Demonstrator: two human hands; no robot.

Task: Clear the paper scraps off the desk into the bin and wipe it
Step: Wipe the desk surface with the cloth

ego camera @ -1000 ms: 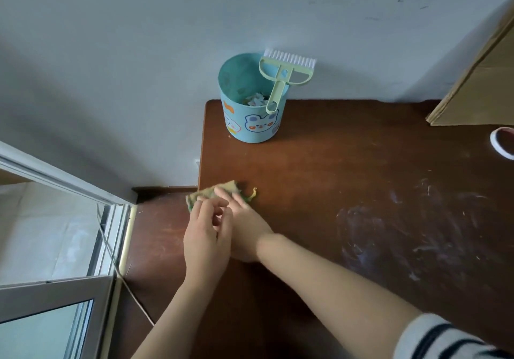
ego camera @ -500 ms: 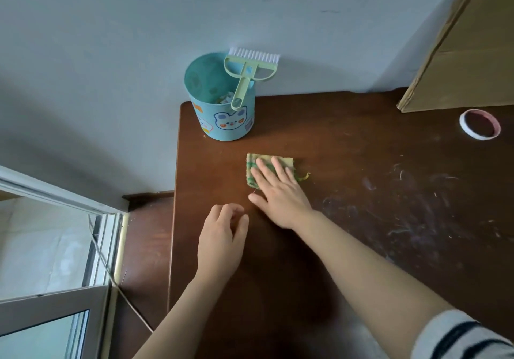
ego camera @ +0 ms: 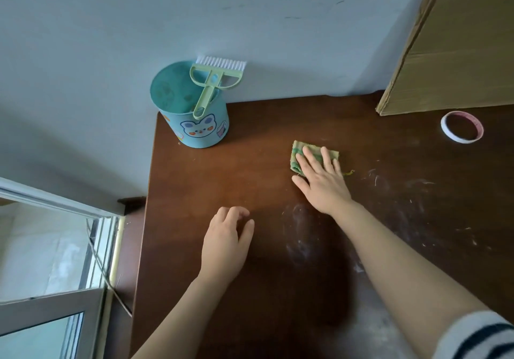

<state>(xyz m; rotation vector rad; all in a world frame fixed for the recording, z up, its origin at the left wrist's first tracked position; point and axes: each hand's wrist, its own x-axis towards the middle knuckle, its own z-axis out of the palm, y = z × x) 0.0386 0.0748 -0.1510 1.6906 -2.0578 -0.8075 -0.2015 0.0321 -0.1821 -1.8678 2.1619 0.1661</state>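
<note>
Head view (single cam, looking fwd and down). R hand [ego camera: 322,183]: flat, fingers straight and slightly spread, pressing a folded green-yellow cloth [ego camera: 314,147] onto the dark brown desk [ego camera: 250,180]; no curl round the cloth, so an open palm-down press, not a pinch. Cloth lies approx. mid-desk, right of the bin and well apart from it, a loose thread trailing at its right edge. L hand [ego camera: 225,244]: rests on the desk nearer the front-left, fingers loosely curled, holding nothing, apart from the cloth. Bin [ego camera: 200,124]: small teal tub w/ cartoon bear print, upright at the desk's back-left corner, close to the wall [ego camera: 139,24]; contents cannot be made out. Brush [ego camera: 211,86]: pale green, white bristles up, handle down inside the bin, leaning on its rim. Pale smears and small flecks [ego camera: 375,179] mark the desk right of and below the cloth. Tape roll [ego camera: 445,130] lies flat at back-right, just in front of a cardboard sheet [ego camera: 450,52] leaning on the wall. Striped sleeve [ego camera: 478,336] at bottom right; window frame [ego camera: 55,303] lower left
</note>
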